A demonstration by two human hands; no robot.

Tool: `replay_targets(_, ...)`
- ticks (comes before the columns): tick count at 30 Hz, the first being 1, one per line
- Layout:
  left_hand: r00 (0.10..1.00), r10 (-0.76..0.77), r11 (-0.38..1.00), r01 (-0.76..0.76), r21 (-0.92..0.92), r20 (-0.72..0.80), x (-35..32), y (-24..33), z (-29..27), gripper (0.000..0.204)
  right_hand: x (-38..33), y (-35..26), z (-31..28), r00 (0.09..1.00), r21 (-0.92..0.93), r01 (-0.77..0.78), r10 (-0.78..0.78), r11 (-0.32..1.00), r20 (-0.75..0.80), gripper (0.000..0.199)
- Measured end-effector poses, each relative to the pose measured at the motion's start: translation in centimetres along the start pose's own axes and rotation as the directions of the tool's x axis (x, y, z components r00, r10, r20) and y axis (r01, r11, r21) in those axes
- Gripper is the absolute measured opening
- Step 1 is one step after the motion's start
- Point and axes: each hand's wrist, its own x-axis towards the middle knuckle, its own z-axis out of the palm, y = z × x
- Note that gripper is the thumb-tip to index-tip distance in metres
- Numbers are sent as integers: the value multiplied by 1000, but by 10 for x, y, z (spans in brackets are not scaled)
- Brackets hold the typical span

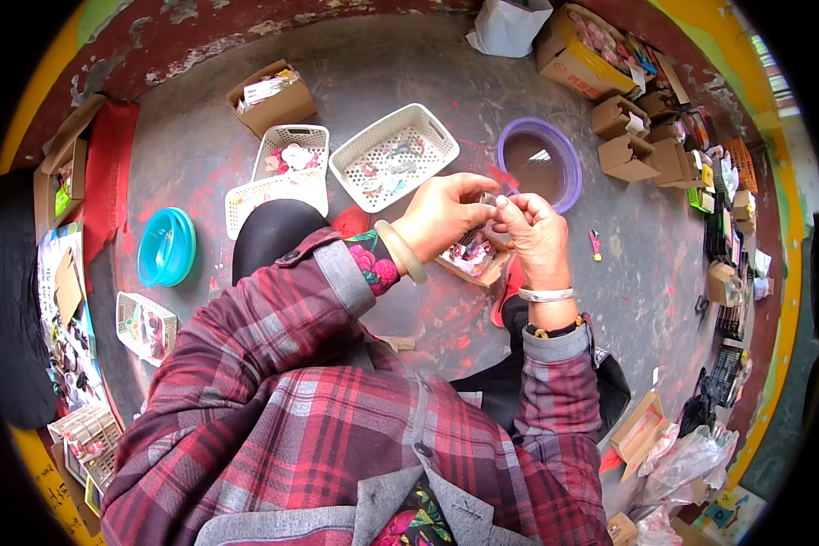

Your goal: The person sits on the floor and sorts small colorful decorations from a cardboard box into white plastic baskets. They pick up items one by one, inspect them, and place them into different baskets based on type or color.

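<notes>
My left hand (439, 218), with a pale bangle at the wrist, pinches at a small greyish, shiny piece (489, 198) whose kind I cannot make out. My right hand (539, 238), wearing a silver bangle, meets it there with thumb and fingers pressed together. A bit of red, see-through material (502, 179) shows just beyond the fingertips. Below both hands, between my feet, a small cardboard box (493, 273) holds a jumble of pink, white and dark pieces, partly covered by the hands.
Ahead stand a white perforated basket (344, 164) with small items, two smaller white baskets (273, 197), and a purple basin (569, 173) of murky water. A teal basin (182, 246) is at left. Pink-handled scissors (595, 246) lie right. Cardboard boxes (626, 156) line the right wall.
</notes>
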Motion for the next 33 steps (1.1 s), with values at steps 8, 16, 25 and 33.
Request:
replay_targets(8, 1000, -10, 991, 11, 130, -8, -1, -5, 4, 36, 2, 11, -1, 992, -69, 114, -117, 991, -44, 15)
replay_targets(16, 966, -165, 922, 222, -316, 199, 2, 9, -7, 25, 10, 18, -12, 987, 10, 159, -159, 987, 33, 22)
replay_targets(25, 986, -165, 952, 169, -254, 37, 2, 9, -8, 15, 4, 8, -8, 986, 5, 41, -41, 999, 162, 20)
replay_targets(33, 989, -121, 957, 93, -276, -84, 6, 3, -9, 11, -1, 15, 0, 969, -98, 171, -149, 980, 196, 10)
